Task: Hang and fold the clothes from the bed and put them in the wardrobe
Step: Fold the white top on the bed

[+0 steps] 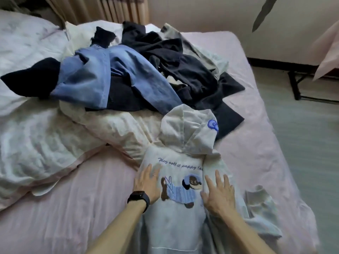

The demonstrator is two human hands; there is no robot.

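A pale grey hoodie (176, 222) with a cartoon dog print lies flat on the pink bed sheet (73, 208), its hood pointing away from me. My left hand (146, 182), with a black watch on the wrist, presses flat on the hoodie's left side. My right hand (219, 194) lies flat with spread fingers on its right side, next to the print. Behind the hoodie sits a heap of clothes: blue jeans (95, 77), dark garments (183, 70) and a light grey piece (198, 50).
A rumpled white duvet (42, 140) covers the bed's left half, with a pillow (23, 37) at the far left. Curtains (117, 8) hang behind the bed. Right of the bed there is grey floor (302, 134) and a black metal frame (297, 83).
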